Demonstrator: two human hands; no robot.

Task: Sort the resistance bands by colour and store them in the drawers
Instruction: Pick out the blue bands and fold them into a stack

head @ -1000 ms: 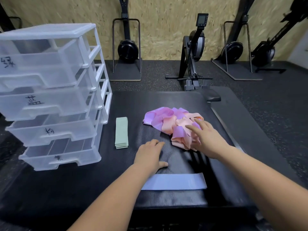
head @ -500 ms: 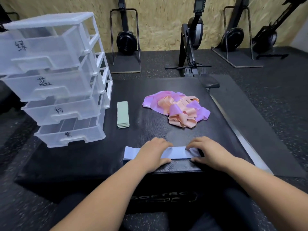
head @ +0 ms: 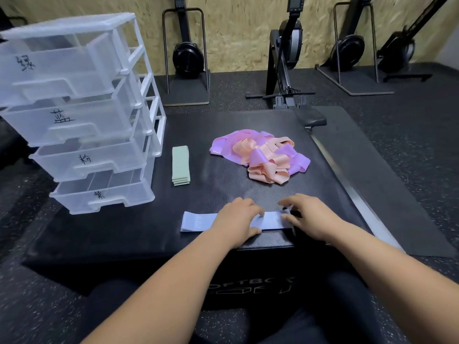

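Observation:
A pale blue band [head: 198,221] lies flat along the near edge of the black soft box [head: 111,234]. My left hand [head: 239,219] rests palm down on its middle. My right hand [head: 308,217] presses on its right end with curved fingers. A tangled heap of purple and peach bands [head: 263,156] sits beyond the hands. A neat stack of green bands [head: 181,165] lies to the left of the heap. The clear plastic drawer unit [head: 82,112] stands at the left with its four labelled drawers pulled partly out.
Rowing machines [head: 285,60] stand upright against the chipboard wall behind the box. A dark floor mat with a metal rail [head: 360,202] runs along the box's right side. My dark-clad legs are under the box's front face.
My right hand left the heap and came down onto the blue band's right end. The left hand moved onto the band. The view tilted down and nearer the front edge.

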